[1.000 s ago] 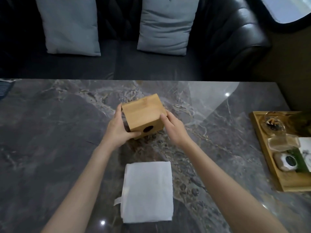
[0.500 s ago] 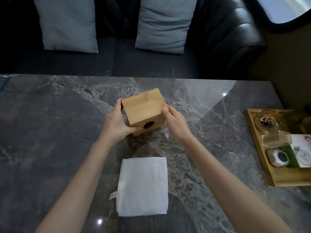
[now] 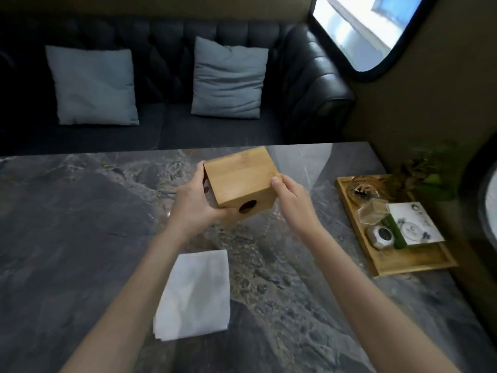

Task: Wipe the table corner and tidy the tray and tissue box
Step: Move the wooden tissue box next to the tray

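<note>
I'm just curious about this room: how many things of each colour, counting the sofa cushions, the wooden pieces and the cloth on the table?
Grey-blue cushions: 2, left cushion and right cushion
Wooden pieces: 2, tissue box and tray
White cloth: 1
Total: 5

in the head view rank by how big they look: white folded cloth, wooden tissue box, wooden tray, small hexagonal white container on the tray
1. Wooden tray
2. White folded cloth
3. Wooden tissue box, lifted nearer the camera, so unsure against the cloth
4. Small hexagonal white container
</note>
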Motion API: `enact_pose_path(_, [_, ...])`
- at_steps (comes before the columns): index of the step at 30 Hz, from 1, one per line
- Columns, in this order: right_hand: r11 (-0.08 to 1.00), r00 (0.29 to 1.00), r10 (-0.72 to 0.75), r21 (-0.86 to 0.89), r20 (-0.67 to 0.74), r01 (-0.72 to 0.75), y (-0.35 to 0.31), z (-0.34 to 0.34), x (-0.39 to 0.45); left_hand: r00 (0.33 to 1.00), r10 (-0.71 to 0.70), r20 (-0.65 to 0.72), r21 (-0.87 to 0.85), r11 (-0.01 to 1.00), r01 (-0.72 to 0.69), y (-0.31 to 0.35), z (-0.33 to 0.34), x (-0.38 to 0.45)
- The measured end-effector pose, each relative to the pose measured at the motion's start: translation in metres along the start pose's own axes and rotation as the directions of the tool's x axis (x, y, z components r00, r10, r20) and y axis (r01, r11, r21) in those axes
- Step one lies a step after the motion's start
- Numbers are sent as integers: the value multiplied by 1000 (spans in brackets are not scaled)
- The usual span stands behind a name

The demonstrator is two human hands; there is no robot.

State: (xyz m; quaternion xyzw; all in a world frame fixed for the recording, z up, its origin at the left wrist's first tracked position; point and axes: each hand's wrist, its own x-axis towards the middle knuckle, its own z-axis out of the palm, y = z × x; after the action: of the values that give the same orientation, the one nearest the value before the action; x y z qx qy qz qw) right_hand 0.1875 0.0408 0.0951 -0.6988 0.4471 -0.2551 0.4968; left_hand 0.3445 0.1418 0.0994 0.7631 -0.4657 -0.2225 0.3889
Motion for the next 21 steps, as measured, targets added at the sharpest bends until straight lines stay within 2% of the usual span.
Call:
enact_pose_path(5, [999,997,-19,-46,-69,16,10,-56,-34,998,48,50,-31,998,-46,41,39,-22])
enact_pose_path(15, [990,968,103,-74,-228,-123,62,-171,-97,976,114,185,-96,991,-98,111,149,-57])
enact_pose_path(21, [977,932,193,-24,-308,-210,99,-224,-124,956,141,257,-87,989,-122,142,212,-70])
